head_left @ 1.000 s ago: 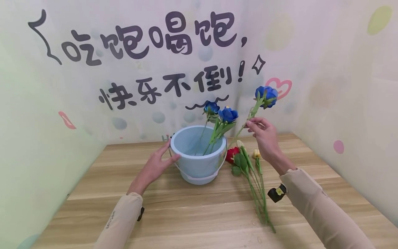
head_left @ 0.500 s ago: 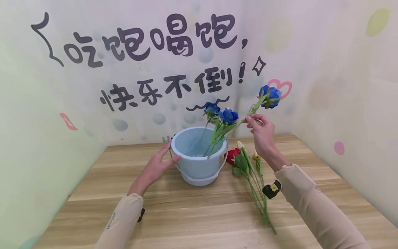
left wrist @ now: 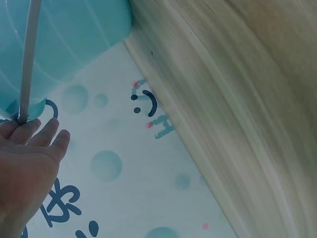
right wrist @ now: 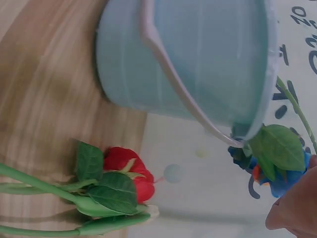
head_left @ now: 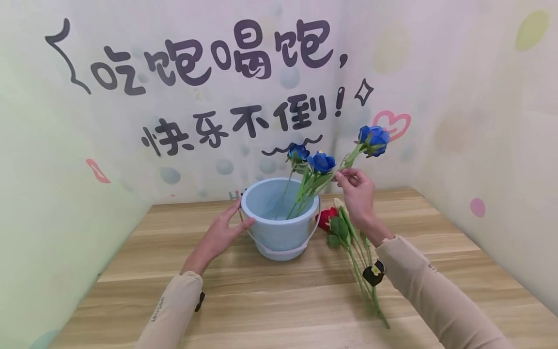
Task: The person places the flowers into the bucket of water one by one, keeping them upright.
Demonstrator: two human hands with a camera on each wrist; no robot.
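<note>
A light blue bucket (head_left: 281, 242) stands upright on the wooden table. My left hand (head_left: 217, 240) rests against its left outer side at the rim, thumb in front. In the left wrist view its fingers (left wrist: 45, 133) lie extended beside the handle's joint. My right hand (head_left: 359, 196) pinches the green stem of a blue artificial flower (head_left: 375, 140) between thumb and fingers, right of the bucket. The bloom tilts up to the right; its stem slants down-left over the rim, its lower end hard to make out. Two more blue flowers (head_left: 321, 162) lean inside the bucket.
Right of the bucket, a red rose (head_left: 326, 219) and a white bud (right wrist: 152, 211) lie with long green stems on the table (head_left: 244, 300). The bucket's handle (right wrist: 171, 74) hangs down in front. Printed walls (head_left: 261, 111) stand behind and at both sides.
My right hand has moved left and slightly down, bringing the held blue flower's stem closer to the bucket's other flowers. The left hand has stayed on the bucket.
</note>
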